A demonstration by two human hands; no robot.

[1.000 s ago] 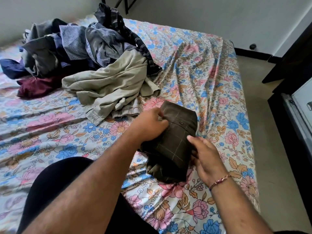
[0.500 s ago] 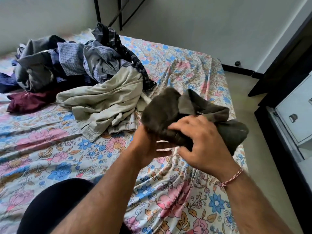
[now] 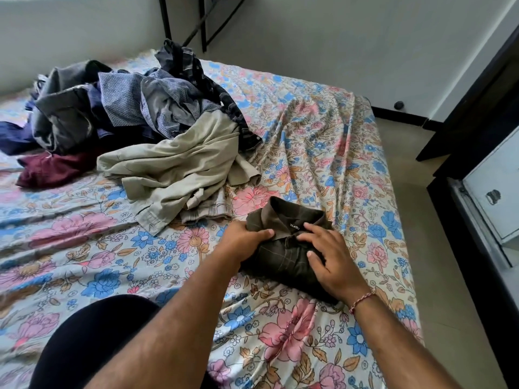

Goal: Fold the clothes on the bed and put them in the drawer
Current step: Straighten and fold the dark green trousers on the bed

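A folded dark brown checked shirt [image 3: 283, 256] lies collar-up on the floral bed sheet [image 3: 323, 153], near the bed's right edge. My left hand [image 3: 244, 242] grips its left side, fingers curled over the fold by the collar. My right hand [image 3: 328, 259] rests flat on top of the shirt with fingers spread. A pile of unfolded clothes [image 3: 134, 116] sits at the back left, with a beige garment [image 3: 179, 169] spread in front of it. A white drawer unit [image 3: 494, 192] stands at the right edge of the view.
A maroon garment [image 3: 53, 169] lies at the pile's left. My dark-clothed knee [image 3: 92, 341] rests on the bed at the bottom left. Bare tiled floor [image 3: 415, 175] runs between bed and dark cabinet frame [image 3: 474, 113]. Black chair legs [image 3: 202, 23] stand by the far wall.
The brown shirt was lifted and turned in both hands half a second ago; now it lies back on the sheet, collar facing up, with my hands on top of it.
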